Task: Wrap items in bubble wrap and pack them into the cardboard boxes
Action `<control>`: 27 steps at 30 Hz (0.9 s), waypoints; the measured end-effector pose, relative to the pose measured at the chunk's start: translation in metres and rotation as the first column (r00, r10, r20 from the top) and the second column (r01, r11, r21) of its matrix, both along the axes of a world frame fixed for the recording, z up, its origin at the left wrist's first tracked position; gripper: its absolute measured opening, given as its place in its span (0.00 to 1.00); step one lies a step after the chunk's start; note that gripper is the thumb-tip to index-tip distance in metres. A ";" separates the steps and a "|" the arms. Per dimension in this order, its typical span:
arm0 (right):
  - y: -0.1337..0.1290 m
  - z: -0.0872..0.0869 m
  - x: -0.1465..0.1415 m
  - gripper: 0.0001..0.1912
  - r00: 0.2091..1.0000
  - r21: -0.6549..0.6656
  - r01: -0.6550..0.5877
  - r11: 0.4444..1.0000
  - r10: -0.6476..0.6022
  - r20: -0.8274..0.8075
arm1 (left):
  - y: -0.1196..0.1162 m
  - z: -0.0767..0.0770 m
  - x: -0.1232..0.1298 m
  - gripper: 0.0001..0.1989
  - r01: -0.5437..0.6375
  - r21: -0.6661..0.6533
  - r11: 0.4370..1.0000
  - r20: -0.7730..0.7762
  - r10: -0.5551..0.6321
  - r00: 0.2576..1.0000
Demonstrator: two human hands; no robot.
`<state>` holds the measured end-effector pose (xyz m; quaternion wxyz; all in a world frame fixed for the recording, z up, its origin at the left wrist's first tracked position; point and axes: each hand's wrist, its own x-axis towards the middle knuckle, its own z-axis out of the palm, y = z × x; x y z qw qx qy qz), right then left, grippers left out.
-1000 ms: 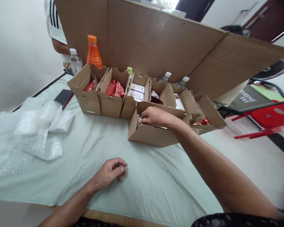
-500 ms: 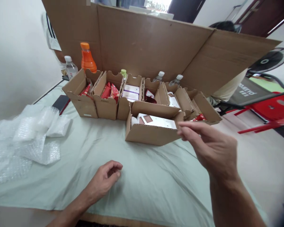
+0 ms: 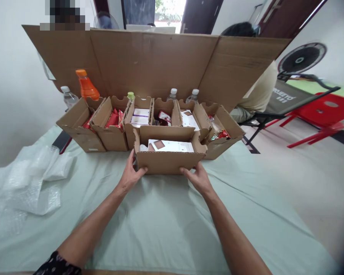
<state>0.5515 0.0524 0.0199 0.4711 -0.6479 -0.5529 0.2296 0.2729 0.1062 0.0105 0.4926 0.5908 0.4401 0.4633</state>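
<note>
Both ends of a small open cardboard box are gripped, my left hand at its left end and my right hand at its right. Each thumb presses the front wall; the other fingers go round the ends and are partly hidden. Inside the box lies a white carton with brown squares, with something small and white at its left. Right behind stands a row of similar cardboard boxes. They hold red packets, white and purple cartons and another white carton.
Bubble wrap is heaped at left, near a dark phone-like object. A tall cardboard panel stands behind the row, with an orange bottle and clear bottles before it. A red chair and a fan are at right.
My left hand has moved up to the box's left end, and my right hand has come down onto its right end. Both have closed on the box. The view has shifted.
</note>
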 end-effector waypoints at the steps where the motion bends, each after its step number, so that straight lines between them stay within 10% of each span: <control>1: 0.005 0.000 -0.003 0.38 0.999 0.023 -0.029 0.999 0.030 -0.019 | 0.001 0.000 0.005 0.42 0.019 0.002 1.000 0.017 -0.019 1.000; 9: -0.051 -0.009 -0.022 0.33 1.000 0.091 0.004 0.996 -0.001 -0.031 | -0.043 0.000 0.001 0.36 0.045 -0.042 0.998 -0.021 -0.046 0.999; 14: -0.114 -0.001 -0.064 0.32 0.998 0.172 -0.054 0.984 0.046 0.051 | -0.111 -0.007 -0.056 0.31 0.029 -0.034 0.999 -0.214 -0.036 0.976; 19: -0.098 0.026 -0.114 0.40 0.986 0.181 -0.165 0.969 0.168 -0.002 | -0.115 0.020 -0.108 0.28 -0.146 -0.011 0.989 -0.334 0.134 0.933; 23: -0.084 0.043 -0.105 0.33 0.989 0.140 -0.096 0.985 0.110 -0.102 | -0.088 0.049 -0.080 0.29 -0.123 0.003 0.992 -0.223 0.121 0.967; 27: -0.130 0.032 -0.072 0.23 0.994 0.081 0.101 0.992 -0.096 -0.054 | -0.107 0.048 -0.041 0.40 0.002 0.072 0.997 -0.117 0.007 0.993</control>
